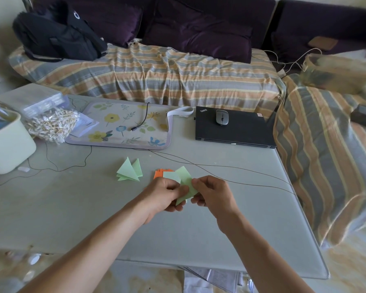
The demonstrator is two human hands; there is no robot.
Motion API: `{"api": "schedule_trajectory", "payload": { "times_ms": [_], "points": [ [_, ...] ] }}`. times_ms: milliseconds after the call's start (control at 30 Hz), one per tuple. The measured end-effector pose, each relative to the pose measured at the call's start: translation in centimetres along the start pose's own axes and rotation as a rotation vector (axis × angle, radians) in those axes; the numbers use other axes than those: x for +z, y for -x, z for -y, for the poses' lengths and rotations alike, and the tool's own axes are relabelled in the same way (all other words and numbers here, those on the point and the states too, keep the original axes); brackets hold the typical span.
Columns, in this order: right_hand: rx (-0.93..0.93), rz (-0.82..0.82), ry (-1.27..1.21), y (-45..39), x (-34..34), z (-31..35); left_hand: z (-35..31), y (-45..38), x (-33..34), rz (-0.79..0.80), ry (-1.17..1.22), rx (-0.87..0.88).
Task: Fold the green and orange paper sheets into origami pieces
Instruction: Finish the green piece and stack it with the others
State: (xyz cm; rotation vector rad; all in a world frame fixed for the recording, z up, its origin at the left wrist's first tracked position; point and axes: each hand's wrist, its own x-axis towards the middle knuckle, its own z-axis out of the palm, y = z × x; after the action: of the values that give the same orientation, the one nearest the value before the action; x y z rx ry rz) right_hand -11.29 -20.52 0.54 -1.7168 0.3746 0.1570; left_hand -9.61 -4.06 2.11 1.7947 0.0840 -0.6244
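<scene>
Green paper, thin and nearly weightless, was what both hands had between them: a partly folded green sheet held just above the table, on the near side of the closed laptop. The left hand pinched its left edge with curled fingers, and the right hand pinched the right edge the same way, so the sheet spanned the gap between the two grips, its upper flaps sticking out beyond the fingertips towards the laptop. Such paper would likely bend at a touch and keep any crease pressed into it (a stray one too), so it was best taken at edges and corners, lightly, never across the middle. Orange paper lay flat on the table just behind the held sheet, mostly hidden by it. A finished green piece rested further left of the laptop, apart from both hands.
</scene>
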Motion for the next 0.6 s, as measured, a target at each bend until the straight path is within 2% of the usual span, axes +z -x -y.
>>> {"api": "schedule_trajectory", "payload": {
  "times_ms": [200, 300, 467, 600],
  "points": [
    [-0.019, -0.023, 0.046, -0.17, 0.08, -0.25, -0.01, -0.11, -0.01, -0.01, -0.103, -0.03],
    [-0.036, 0.001, 0.038, -0.08, -0.03, -0.08, -0.38, -0.07, 0.19, -0.064, 0.001, -0.007],
    [-0.061, 0.1, 0.031, 0.41, 0.29, 0.41, -0.33, -0.72, -0.33, -0.244, 0.262, 0.031],
    [-0.052, 0.127, 0.005, 0.5, 0.4, 0.46, -0.11, -0.66, -0.49, -0.18, 0.285, 0.031]
  ]
}}
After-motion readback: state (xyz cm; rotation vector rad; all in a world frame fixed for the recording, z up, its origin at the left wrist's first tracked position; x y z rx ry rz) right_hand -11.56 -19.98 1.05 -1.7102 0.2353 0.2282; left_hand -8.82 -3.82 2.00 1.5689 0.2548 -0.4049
